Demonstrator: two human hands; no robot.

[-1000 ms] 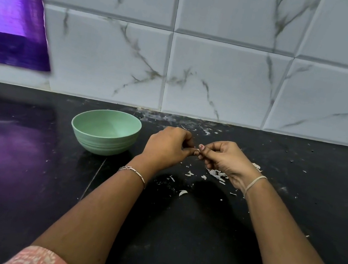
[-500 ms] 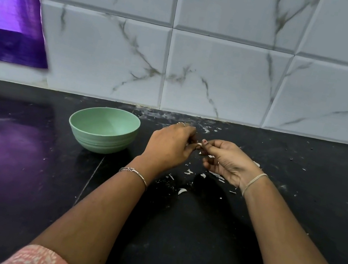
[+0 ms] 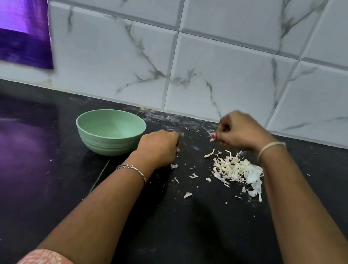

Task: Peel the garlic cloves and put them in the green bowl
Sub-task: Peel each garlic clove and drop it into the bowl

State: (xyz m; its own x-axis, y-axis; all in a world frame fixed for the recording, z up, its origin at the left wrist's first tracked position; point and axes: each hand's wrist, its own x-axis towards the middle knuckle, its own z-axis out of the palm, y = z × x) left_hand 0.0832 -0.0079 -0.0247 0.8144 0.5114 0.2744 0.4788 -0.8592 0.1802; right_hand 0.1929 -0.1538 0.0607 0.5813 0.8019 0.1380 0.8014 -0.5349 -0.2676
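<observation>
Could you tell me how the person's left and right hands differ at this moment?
The left hand sits low beside the green bowl; the right hand is farther back, near the wall. The right hand pinches a small pale piece; what the left hand holds, if anything, is hidden. Both are curled.

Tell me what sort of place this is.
Most likely a home kitchen worktop: a black stone counter runs under a wall of marble-look tiles, with a green bowl and a pile of garlic skins on the counter.
</observation>
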